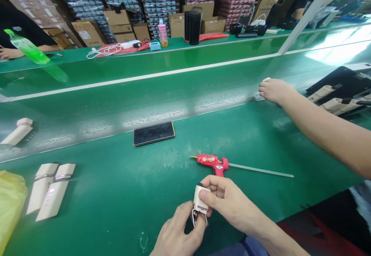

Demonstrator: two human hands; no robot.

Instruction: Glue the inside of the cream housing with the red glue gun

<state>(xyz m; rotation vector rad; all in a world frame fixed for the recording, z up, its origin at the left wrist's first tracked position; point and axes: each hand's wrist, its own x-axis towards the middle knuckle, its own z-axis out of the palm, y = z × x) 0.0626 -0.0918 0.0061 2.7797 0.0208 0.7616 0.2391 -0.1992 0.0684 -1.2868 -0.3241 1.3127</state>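
While hands [228,200] hold it, the cream device [200,199] points forward.

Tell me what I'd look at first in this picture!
A red glue gun lies on the green bench, near the bottom middle. Right below it, the left hand and right hand hold a small cream gadget. Far off at top left, a bright green bottle stands out too.
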